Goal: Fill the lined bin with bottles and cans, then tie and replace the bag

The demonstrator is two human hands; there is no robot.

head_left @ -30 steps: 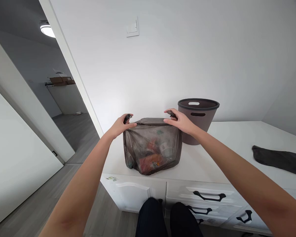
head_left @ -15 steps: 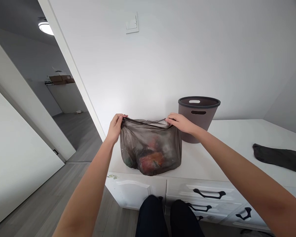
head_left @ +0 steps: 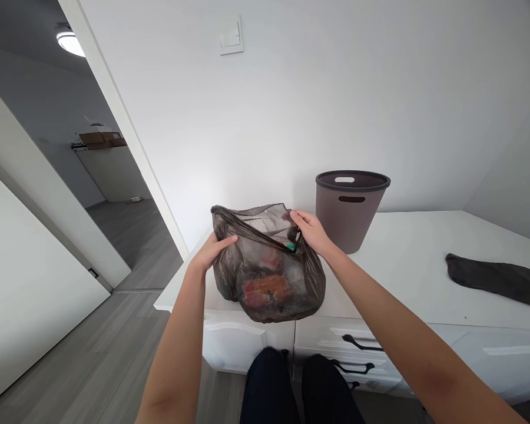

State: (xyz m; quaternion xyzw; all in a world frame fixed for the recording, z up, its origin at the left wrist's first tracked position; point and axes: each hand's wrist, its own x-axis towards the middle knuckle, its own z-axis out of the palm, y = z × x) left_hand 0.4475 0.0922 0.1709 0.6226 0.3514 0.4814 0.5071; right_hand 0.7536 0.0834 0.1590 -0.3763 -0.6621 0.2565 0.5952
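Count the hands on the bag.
2: the left hand is at the left side of the bag, thumb in front; the right hand holds its open rim on the right.

A home room; white drawer cabinet [head_left: 406,259], wall switch [head_left: 232,36], open doorway [head_left: 115,176].

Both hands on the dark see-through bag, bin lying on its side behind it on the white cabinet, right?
Not quite: the head view shows the bin standing upright. The rest holds: both hands are on the bag.
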